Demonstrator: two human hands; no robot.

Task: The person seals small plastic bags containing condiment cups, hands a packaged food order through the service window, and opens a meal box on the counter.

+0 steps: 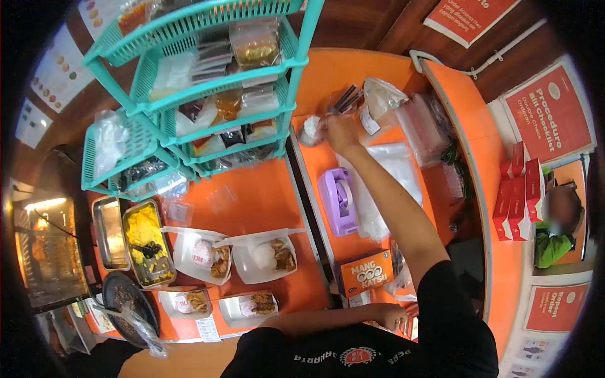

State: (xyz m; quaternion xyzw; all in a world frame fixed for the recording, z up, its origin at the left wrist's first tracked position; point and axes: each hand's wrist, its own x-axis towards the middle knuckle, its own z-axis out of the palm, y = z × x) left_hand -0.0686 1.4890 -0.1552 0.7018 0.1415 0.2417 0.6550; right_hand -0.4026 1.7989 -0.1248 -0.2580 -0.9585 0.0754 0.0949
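Observation:
My right hand (340,132) reaches over the orange counter, its fingers closed at the edge of a small white-topped cup (310,131). Dark sticks (348,99) and a clear bag (383,97) lie beyond it. Under the right forearm are clear plastic sheets (391,179) and a purple tape dispenser (338,201). My left hand (393,317) is closed near my body, below an orange box (365,273); what it holds is too small to tell.
A teal tiered rack (293,82) holds sachets. Open food boxes (265,255), a yellow-filled tray (148,242) and a black pan (129,309) stand left. Red boxes (518,201) line the right ledge. Another person (554,242) shows through an opening.

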